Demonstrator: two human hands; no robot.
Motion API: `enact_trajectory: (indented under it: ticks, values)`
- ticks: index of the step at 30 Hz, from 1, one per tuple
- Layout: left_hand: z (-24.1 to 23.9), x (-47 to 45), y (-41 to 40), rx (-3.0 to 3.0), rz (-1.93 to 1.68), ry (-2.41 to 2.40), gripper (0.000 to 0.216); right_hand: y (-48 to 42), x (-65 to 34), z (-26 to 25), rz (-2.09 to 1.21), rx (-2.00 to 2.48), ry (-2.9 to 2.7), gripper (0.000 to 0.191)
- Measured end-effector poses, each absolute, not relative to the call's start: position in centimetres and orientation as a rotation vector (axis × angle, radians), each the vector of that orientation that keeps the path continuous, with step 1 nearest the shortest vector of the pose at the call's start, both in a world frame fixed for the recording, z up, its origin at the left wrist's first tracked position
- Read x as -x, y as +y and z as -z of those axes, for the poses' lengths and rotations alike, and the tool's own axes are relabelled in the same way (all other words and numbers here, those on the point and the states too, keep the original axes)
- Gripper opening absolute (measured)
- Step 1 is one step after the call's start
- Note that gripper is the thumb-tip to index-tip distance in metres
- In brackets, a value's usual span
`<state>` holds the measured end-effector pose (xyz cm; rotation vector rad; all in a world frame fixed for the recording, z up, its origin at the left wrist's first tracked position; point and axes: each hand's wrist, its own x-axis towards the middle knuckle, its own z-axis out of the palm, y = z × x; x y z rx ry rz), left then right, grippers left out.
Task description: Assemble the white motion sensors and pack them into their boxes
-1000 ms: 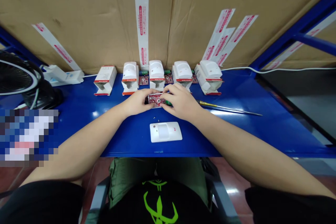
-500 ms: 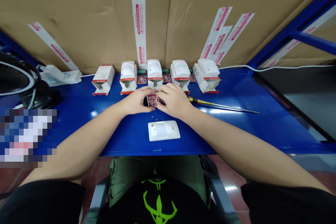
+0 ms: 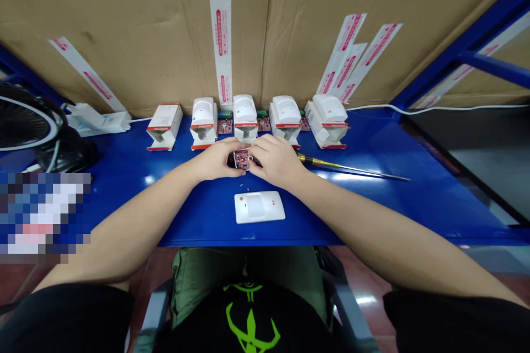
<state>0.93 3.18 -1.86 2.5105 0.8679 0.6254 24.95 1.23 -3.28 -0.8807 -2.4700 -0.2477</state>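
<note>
My left hand (image 3: 217,159) and my right hand (image 3: 274,160) meet over a small red circuit board (image 3: 242,158) on the blue table (image 3: 372,198). Both hands pinch the board from its sides, fingers curled round it. A white sensor cover (image 3: 259,207) lies flat just in front of them. A tiny screw (image 3: 243,182) lies on the table between the hands and the cover. A yellow-handled screwdriver (image 3: 351,167) rests to the right of my right hand.
Behind the hands stands a row of white sensor units (image 3: 245,115) on small boxes, with an open carton (image 3: 164,126) at the left. More red boards (image 3: 224,126) lie between them. A black fan (image 3: 28,132) is far left. Cardboard (image 3: 165,33) walls the back.
Over the last second my right hand has drawn closer over the board and covers more of it. The screwdriver's handle now shows. The camera shifted slightly.
</note>
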Motion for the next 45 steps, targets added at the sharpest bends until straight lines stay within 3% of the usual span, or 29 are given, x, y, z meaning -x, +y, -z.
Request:
enact_trajectory:
  ticks: [8,23,29,35,41,45]
  values:
    - [1.7,-1.1,3.1,-2.524,-0.62,0.878,0.059,1.1,-24.9,3.4,0.344,0.873,-2.474,0.022]
    - [2.2,-1.1,3.5,-2.53,-0.617,0.819,0.064,0.9,-25.0,2.8,0.2,0.963,-2.491,0.02]
    - [1.9,-1.0,3.1,-2.532,-0.665,0.817,0.05,0.8,-25.8,2.2,0.047,0.895,-2.504,0.021]
    - [1.9,-0.8,3.3,-2.516,-0.7,0.839,0.055,0.6,-28.0,1.6,-0.044,0.924,-2.522,0.04]
    - [2.1,-0.8,3.4,-2.528,-0.711,0.849,0.054,0.7,-28.3,1.4,-0.075,0.974,-2.553,0.033]
    - [2.2,-0.7,3.3,-2.54,-0.743,0.867,0.051,0.9,-28.0,1.4,-0.291,0.958,-2.489,0.027]
